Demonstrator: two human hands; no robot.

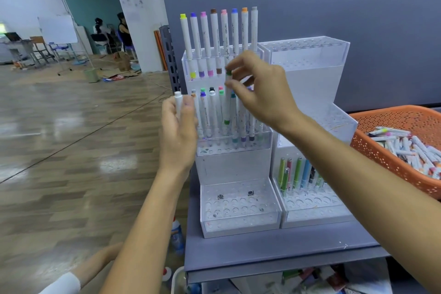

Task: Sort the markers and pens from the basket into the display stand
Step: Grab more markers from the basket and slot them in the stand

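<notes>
The left hand (177,131) gripped a white marker (178,102). The right hand (257,88) pinched a green marker (227,110) over the middle row of the stand (233,167). It seemed the placing step; the next move called for a free hole.

Bare from fingertips to elbow: the person's left hand (177,131) and right hand (260,93), on slim forearms; at lower left, another bare limb wears a white ribbed fabric cuff (63,284); whose limb it is cannot be told.
</notes>
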